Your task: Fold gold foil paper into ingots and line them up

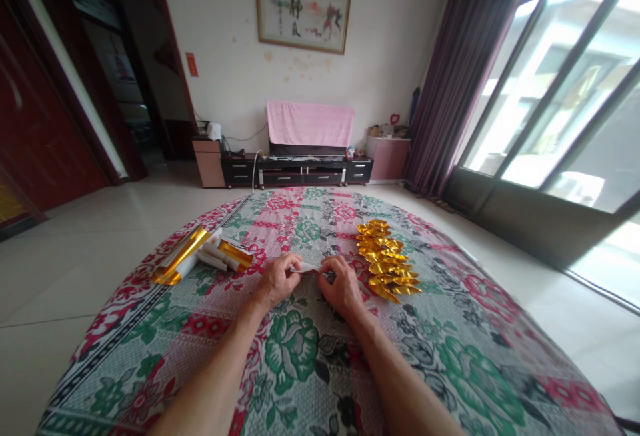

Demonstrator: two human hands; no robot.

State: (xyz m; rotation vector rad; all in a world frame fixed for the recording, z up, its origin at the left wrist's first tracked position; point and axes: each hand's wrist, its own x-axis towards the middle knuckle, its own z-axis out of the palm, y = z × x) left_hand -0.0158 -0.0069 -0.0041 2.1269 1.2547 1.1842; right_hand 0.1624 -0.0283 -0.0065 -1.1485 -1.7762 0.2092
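A small piece of paper [309, 267], white on the side that shows, stretches between my two hands just above the patterned cloth. My left hand [280, 279] pinches its left end between thumb and fingers. At the other end, my right hand [343, 283] grips it with curled fingers, which hide part of the paper. Right of my right hand lies a cluster of folded gold foil pieces [387, 259], set in an overlapping row. To the left of my left hand are curled sheets of gold foil paper [187, 255] with white backs.
A round table covered with a floral cloth [295, 356] fills the foreground. Beyond it stand a low dark cabinet [285, 176] and a screen under a pink towel [310, 123]. A purple curtain [447, 76] hangs beside large windows on the right.
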